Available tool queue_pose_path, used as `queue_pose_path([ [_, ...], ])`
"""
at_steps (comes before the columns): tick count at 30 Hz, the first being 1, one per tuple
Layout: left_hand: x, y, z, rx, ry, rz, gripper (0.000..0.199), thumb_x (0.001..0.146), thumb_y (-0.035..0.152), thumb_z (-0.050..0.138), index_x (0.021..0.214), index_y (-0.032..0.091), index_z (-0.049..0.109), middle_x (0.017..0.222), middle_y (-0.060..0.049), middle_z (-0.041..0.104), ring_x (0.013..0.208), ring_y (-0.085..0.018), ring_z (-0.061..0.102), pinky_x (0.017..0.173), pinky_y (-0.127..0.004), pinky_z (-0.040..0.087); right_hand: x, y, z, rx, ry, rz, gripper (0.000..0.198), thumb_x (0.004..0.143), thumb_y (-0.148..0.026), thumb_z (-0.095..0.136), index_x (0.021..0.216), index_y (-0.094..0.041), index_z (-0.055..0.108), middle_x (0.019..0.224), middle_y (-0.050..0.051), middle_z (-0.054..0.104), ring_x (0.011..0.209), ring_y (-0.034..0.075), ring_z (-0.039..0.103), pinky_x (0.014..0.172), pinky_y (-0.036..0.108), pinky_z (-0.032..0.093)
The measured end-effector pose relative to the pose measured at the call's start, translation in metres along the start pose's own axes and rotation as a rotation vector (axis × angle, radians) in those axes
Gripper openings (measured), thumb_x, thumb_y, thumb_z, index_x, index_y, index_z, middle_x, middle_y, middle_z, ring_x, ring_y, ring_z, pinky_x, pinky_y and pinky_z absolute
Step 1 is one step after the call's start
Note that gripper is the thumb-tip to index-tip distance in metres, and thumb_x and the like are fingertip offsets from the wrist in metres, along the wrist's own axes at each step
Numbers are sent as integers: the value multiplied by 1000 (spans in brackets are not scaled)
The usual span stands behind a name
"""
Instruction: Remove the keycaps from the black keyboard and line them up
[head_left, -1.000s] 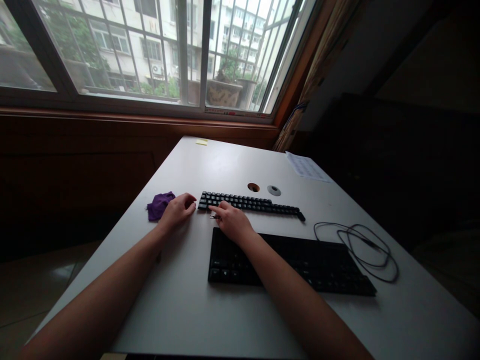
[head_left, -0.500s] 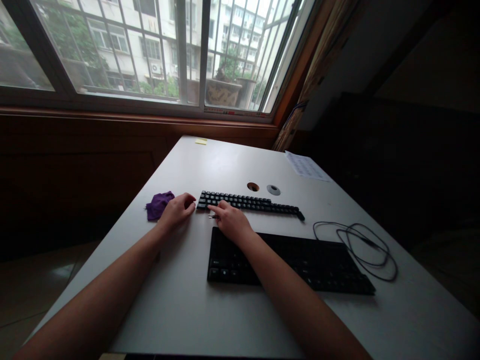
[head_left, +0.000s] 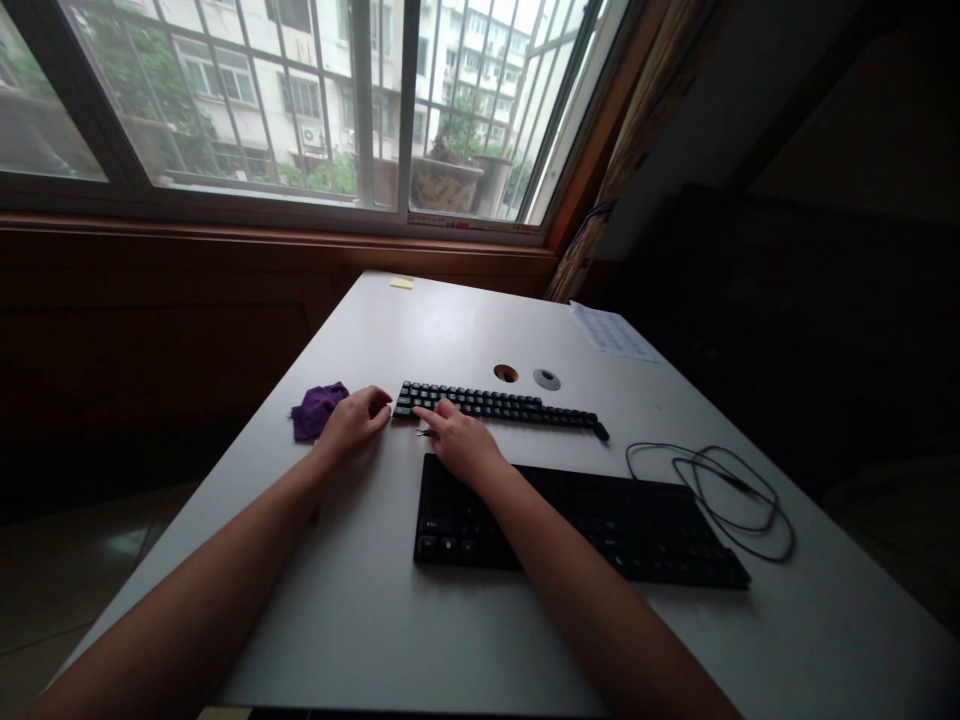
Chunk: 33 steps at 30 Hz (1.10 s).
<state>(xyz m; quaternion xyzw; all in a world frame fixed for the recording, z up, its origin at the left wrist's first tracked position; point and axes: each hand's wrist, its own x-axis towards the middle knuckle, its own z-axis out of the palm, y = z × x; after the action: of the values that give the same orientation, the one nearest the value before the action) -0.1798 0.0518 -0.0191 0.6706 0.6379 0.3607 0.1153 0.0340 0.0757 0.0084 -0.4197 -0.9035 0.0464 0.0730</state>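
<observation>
Loose black keycaps (head_left: 510, 404) are laid out in close rows on the white table. By their left end is my left hand (head_left: 355, 418), its fingers bent, thumb and fingertips apart, with nothing visible between them. A crumpled purple cloth (head_left: 316, 410) lies against that hand's outer side. My right hand (head_left: 459, 436) reaches over the keyboard, index finger extended onto the keycaps at the front left. From under its curled fingers sticks out the thin end of a wire keycap puller (head_left: 425, 433). Nearer me lies the black keyboard (head_left: 600, 515), partly covered by my right forearm.
A coiled black cable (head_left: 772, 510) spreads to the right of the keyboard. Behind the keycaps are a round table hole (head_left: 506, 374) and a grey grommet cover (head_left: 547, 380). Paper sheets (head_left: 613, 332) and a yellow sticky note (head_left: 402, 283) lie near the far edge, below the window.
Almost nothing differs. My right index finger has shifted very slightly left over the keycaps; my left hand stays in place.
</observation>
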Motion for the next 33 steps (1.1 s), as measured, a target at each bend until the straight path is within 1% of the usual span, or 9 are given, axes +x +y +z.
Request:
queue_pose_path([
  [7, -1, 0, 0, 4, 7, 1, 19, 84, 29, 54, 96, 19, 65, 91, -6, 71, 84, -21, 66, 79, -32, 50, 0, 1, 2, 0, -22, 9, 51, 92, -22, 46, 141, -35, 47, 129, 6, 54, 99, 20, 64, 84, 31, 51],
  [12, 0, 0, -1, 2, 0, 2, 19, 84, 29, 53, 96, 18, 64, 91, -7, 71, 84, -22, 66, 78, -33, 50, 0, 2, 3, -5, -5, -7, 51, 91, -21, 46, 141, -34, 48, 127, 5, 55, 97, 20, 65, 82, 30, 51],
  [19, 0, 0, 0, -2, 3, 0, 19, 84, 29, 53, 96, 19, 64, 91, -6, 71, 84, -22, 67, 78, -32, 51, 0, 0, 1, -4, -16, 8, 52, 91, -21, 48, 141, -34, 47, 126, 5, 55, 99, 20, 65, 83, 29, 51],
  [24, 0, -1, 1, -12, 4, 4, 19, 84, 27, 54, 96, 18, 64, 90, -6, 71, 83, -22, 66, 77, -33, 51, -1, 1, 0, 16, 2, 4, 52, 91, -21, 48, 142, -34, 46, 123, 5, 58, 98, 19, 64, 83, 29, 50],
  [26, 0, -2, 0, -15, 9, 7, 18, 83, 26, 54, 96, 18, 64, 89, -6, 70, 82, -21, 66, 77, -33, 50, -2, 2, -3, 44, 36, -14, 51, 91, -21, 50, 142, -32, 47, 121, 5, 59, 97, 19, 64, 83, 29, 50],
  [28, 0, -1, -1, -17, 16, 11, 18, 84, 26, 54, 95, 18, 64, 89, -6, 70, 82, -21, 65, 77, -33, 50, -3, 3, -10, 94, 102, -42, 47, 93, -23, 50, 139, -29, 50, 118, 5, 60, 97, 18, 63, 85, 28, 49],
  [31, -1, 2, -5, -18, 27, 23, 17, 84, 25, 53, 95, 17, 63, 89, -6, 68, 83, -21, 65, 77, -32, 50, -6, 4, -30, 209, 248, -93, 36, 98, -28, 45, 131, -23, 57, 111, 6, 63, 96, 17, 61, 89, 28, 47],
  [33, -2, 6, -8, -15, 38, 32, 16, 84, 25, 53, 95, 18, 63, 90, -6, 67, 84, -21, 64, 77, -32, 50, -13, 3, -47, 293, 345, -118, 34, 101, -33, 40, 122, -19, 62, 106, 7, 63, 94, 16, 60, 89, 28, 46],
])
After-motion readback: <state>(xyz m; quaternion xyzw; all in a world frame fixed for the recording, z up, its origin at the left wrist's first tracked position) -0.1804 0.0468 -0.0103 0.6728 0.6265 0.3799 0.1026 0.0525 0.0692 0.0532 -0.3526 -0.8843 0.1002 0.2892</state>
